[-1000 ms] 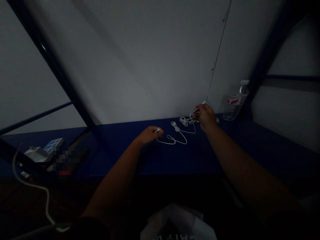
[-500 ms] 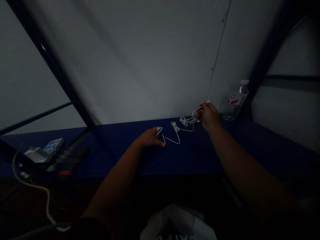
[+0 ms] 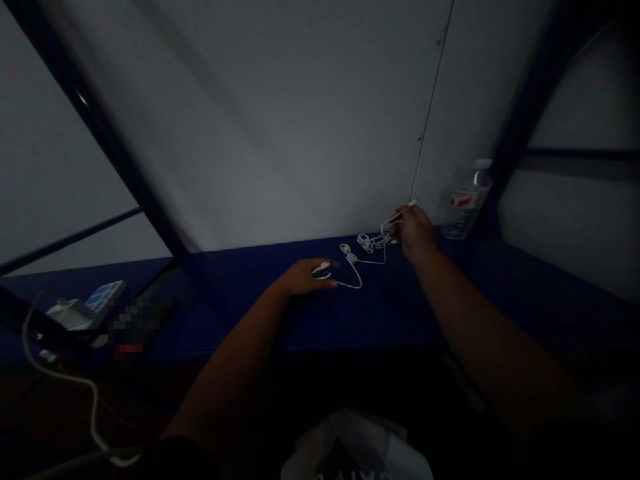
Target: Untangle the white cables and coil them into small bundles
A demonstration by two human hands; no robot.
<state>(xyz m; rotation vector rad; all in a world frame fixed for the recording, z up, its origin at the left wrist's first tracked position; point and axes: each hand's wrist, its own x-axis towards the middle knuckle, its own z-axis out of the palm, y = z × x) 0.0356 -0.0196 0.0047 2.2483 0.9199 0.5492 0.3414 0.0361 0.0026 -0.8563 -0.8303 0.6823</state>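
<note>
A thin white charging cable (image 3: 370, 262) runs across the blue surface between my two hands, with a small tied coil (image 3: 349, 253) partway along it. My left hand (image 3: 309, 277) rests low over the surface and holds one end of the cable, its white plug lying between thumb and fingers. At the right, my right hand (image 3: 416, 232) pinches the other end, and a white connector (image 3: 413, 202) sticks out above the fingertips. Beside those fingers lies another bundle of coiled white cable (image 3: 366, 243), partly hidden by them. The scene is dim.
A clear bottle (image 3: 463, 207) with a red and white label stands right of my right hand. A white wall panel (image 3: 280, 133) rises behind the blue shelf (image 3: 240, 313). Blue posts frame both sides. At the left are a white power strip (image 3: 105, 295) and a thick white cord (image 3: 93, 400).
My left hand has shifted slightly right, its fingers reaching further forward, and the plug in it has turned to point more to the right. My right hand keeps its grip.
</note>
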